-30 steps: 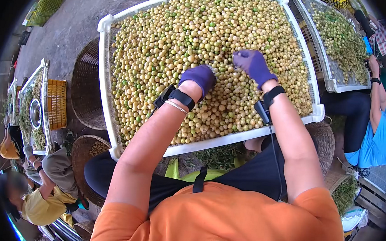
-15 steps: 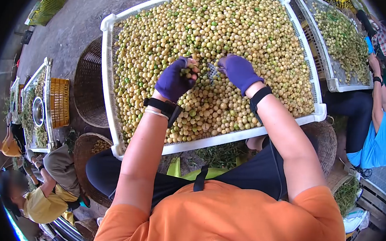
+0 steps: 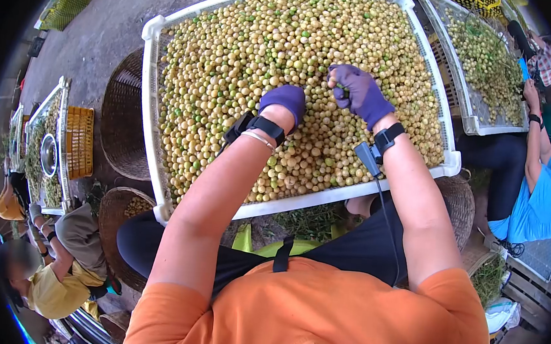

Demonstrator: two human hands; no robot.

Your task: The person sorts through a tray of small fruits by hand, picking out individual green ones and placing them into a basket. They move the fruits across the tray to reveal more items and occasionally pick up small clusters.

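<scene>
Small round yellowish fruit (image 3: 245, 60), some of them green, heap a white-framed mesh tray (image 3: 286, 205) in front of me. My left hand (image 3: 285, 100), in a purple glove, is back-up over the middle of the heap. Its fingers point down and away, hidden behind the hand. Just right of it, my right hand (image 3: 362, 96), also gloved, is closed with the fingers curled inward. Bare fingertips show, and greenish fruit is partly visible in the curl. Both wrists carry black straps; a small grey device (image 3: 368, 158) on a cable hangs beside the right one.
Woven baskets (image 3: 127, 121) stand left of the tray, one holding fruit (image 3: 137, 206). Another fruit tray (image 3: 484, 72) lies to the right, beside a person in blue (image 3: 538, 205). At left are a yellow crate (image 3: 79, 144) and a person in yellow (image 3: 62, 288).
My left hand has moved right and turned over, its fruit now out of sight. My right hand has shifted right and rotated, showing its curled fingers. The bare mesh patch between them is now covered from view.
</scene>
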